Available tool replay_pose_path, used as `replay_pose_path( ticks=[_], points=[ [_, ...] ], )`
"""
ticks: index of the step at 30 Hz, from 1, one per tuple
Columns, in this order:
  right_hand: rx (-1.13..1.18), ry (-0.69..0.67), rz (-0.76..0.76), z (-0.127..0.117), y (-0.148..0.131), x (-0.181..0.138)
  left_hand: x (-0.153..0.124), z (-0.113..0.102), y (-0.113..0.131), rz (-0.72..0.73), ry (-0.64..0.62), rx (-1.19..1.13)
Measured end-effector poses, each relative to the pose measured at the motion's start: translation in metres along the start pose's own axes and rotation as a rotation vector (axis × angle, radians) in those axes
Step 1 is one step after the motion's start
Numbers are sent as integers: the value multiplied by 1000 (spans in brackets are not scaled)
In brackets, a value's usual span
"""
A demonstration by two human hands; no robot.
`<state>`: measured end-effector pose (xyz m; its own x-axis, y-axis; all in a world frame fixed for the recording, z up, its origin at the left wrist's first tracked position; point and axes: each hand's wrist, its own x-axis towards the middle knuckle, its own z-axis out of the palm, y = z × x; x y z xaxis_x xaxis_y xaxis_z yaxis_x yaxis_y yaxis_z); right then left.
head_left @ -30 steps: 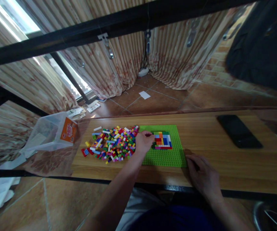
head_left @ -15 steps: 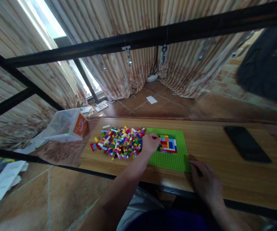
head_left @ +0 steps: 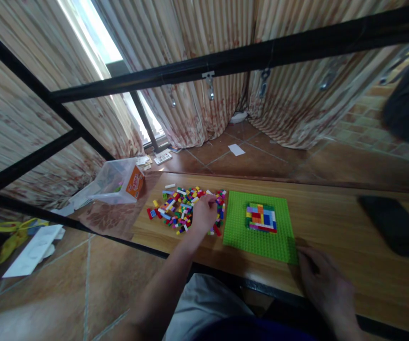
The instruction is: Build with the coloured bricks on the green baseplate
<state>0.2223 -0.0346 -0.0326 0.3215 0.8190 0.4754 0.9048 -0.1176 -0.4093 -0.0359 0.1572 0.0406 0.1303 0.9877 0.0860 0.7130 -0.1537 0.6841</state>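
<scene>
A green baseplate (head_left: 250, 239) lies on the wooden table (head_left: 332, 227), with a small block of coloured bricks (head_left: 261, 218) built on it. To its left spreads a pile of loose coloured bricks (head_left: 176, 210). My left hand (head_left: 204, 214) rests on the right side of that pile, fingers curled down onto the bricks; what they pinch is too small to make out. My right hand (head_left: 327, 284) lies by the baseplate's near right corner, fingers bent against the table edge.
A clear plastic tub (head_left: 117, 182) with an orange label lies on its side at the table's left end. A black phone (head_left: 396, 227) lies at the right. Black frame bars (head_left: 225, 61) cross overhead. Papers lie on the tiled floor (head_left: 33, 244).
My left hand has left the built block on the baseplate and moved left onto the loose brick pile. The view has swung leftward. My right hand stays at the plate's corner.
</scene>
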Motion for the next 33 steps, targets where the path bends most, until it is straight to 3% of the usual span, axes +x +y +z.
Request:
replay_pose_path(
  ticks=[5, 10, 14, 20, 27, 33],
  points=[
    [-4, 2, 2, 0, 0, 0, 13, -20, -12, 46, 38, 318],
    [-6, 19, -15, 0, -1, 0, 15, -8, -8, 181, -16, 462],
    [5, 18, -32, -1, -1, 0, 19, 0, -7, 204, -59, 556],
    [-5, 12, -10, -1, -3, 1, 19, 0, -12, 222, -86, 579],
    [-4, 40, -39, -2, -6, 3, 8, -5, -13, 79, 17, 484],
    [-16, 32, -27, 0, -3, 2, 7, -6, -12, 71, -16, 499]
  ],
)
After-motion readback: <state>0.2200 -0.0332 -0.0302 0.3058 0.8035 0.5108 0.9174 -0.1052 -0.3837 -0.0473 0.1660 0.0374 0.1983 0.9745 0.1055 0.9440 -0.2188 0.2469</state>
